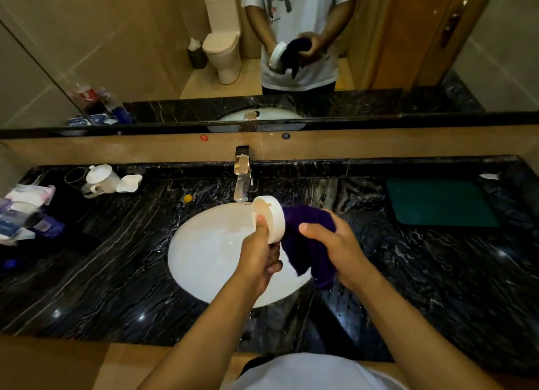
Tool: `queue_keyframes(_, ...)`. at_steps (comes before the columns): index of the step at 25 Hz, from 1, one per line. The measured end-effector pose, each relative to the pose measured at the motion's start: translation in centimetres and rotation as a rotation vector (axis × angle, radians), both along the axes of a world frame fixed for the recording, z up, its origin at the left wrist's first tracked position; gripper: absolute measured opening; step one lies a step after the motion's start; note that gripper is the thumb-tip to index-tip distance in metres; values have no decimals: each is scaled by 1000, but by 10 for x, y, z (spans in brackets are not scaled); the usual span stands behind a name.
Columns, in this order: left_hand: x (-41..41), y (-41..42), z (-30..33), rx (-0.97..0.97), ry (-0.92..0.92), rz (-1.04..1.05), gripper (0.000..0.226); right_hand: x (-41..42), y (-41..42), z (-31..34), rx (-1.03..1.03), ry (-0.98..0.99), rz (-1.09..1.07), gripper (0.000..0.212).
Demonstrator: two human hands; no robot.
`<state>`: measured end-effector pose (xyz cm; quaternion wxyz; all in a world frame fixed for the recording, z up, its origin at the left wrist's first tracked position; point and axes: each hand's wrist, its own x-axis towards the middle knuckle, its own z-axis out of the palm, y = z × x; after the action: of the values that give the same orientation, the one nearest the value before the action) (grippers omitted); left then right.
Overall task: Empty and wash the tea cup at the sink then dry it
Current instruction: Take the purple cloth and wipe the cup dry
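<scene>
meanwhile, over the white sink (204, 252), a person's left hand (259, 261) grips the white tea cup (269, 217), thumb pressed on its rim and fingers curled round the lower part. the cup lies tipped on its side, its long axis running left to right, its far end turned toward the right hand (332, 244). that hand is clamped on a purple cloth (309, 244) bunched against the cup's right end, touching it. the right hand sits just beside the cup and looks best placed to work the cloth round it. drying appears under way beneath the tap (242, 174).
</scene>
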<state>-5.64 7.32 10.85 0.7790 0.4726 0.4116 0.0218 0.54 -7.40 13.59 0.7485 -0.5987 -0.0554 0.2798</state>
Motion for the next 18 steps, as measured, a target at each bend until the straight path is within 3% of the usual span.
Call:
queue_keyframes(2, -1, 3, -2, 83, -28, 1, 61, 5, -8, 0, 64, 7, -91, 34)
queue_keyframes(5, 1, 5, -1, 88, -130, 60, 52, 2, -7, 6, 57, -163, -176, 33)
queue_keyframes(9, 6, -5, 10, 43, -262, 0, 27, -7, 11, 2, -224, -512, -21, 43)
queue_keyframes(11, 4, -12, 16, -43, -293, -18, 41, -5, 15, -4, -395, -715, 53, 47)
queue_keyframes(13, 0, -13, 16, -143, -316, 8, 49, -3, 14, -5, -451, -733, 107, 46)
queue_keyframes(16, -9, -12, 16, -362, -340, 36, 43, -1, 11, -7, -530, -749, 165, 38)
queue_keyframes(18, -9, -12, 14, -380, -322, 45, 47, -8, 15, -12, -561, -759, 202, 41)
